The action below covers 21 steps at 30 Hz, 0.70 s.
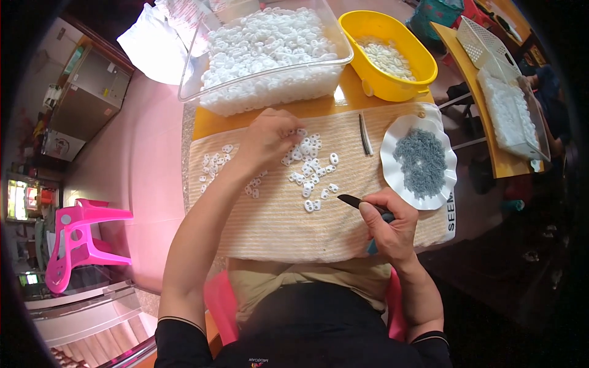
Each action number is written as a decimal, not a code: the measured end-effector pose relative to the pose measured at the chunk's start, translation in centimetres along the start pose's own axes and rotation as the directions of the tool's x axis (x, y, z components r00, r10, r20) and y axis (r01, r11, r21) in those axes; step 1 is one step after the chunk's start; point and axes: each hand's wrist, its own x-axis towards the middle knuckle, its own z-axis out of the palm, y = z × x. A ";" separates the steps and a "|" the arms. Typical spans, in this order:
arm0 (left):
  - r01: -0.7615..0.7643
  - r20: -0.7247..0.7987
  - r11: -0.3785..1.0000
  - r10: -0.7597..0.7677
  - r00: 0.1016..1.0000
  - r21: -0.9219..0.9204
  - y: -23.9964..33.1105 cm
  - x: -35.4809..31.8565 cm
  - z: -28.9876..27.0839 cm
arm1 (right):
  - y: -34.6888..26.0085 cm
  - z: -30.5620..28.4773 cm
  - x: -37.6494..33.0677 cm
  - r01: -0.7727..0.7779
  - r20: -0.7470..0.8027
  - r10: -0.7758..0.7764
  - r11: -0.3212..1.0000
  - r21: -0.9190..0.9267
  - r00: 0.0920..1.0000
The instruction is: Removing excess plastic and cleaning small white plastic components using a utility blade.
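While one hand (pixel 394 222) holds one knife (pixel 350 200), one plate (pixel 388 148) lies near.

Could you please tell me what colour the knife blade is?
The knife blade looks black; it shows best in the head view.

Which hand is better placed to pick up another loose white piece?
Probably the left hand: its fingertips are right at the pile of white pieces and no tool shows in it, while the right hand grips a knife.
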 end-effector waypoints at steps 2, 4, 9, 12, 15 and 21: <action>0.019 0.061 1.000 -0.020 0.998 0.024 0.1 0.5 0.1 | 0.0 0.0 0.0 -0.011 0.005 0.011 1.000 0.010 1.000; 0.034 0.123 0.998 -0.040 0.992 0.048 0.1 1.1 0.0 | -0.1 -0.1 0.1 -0.023 0.002 0.023 1.000 0.017 1.000; 0.033 0.178 0.998 -0.043 0.983 0.060 0.1 1.8 -0.3 | -0.1 0.0 0.1 -0.029 -0.008 0.029 0.999 0.029 1.000; 0.093 0.179 0.993 -0.078 0.981 -0.075 0.7 1.9 -0.9 | -0.1 -0.1 0.2 -0.047 -0.004 0.047 0.997 0.055 0.999; 0.062 0.051 0.987 -0.054 0.997 -0.148 0.6 1.3 -0.8 | 0.0 -0.1 0.1 -0.020 0.005 0.020 0.998 0.053 1.000; 0.314 0.011 0.726 -0.389 0.921 -0.612 3.8 -1.5 -0.8 | 0.5 -0.2 0.1 0.012 0.009 -0.013 1.000 0.021 1.000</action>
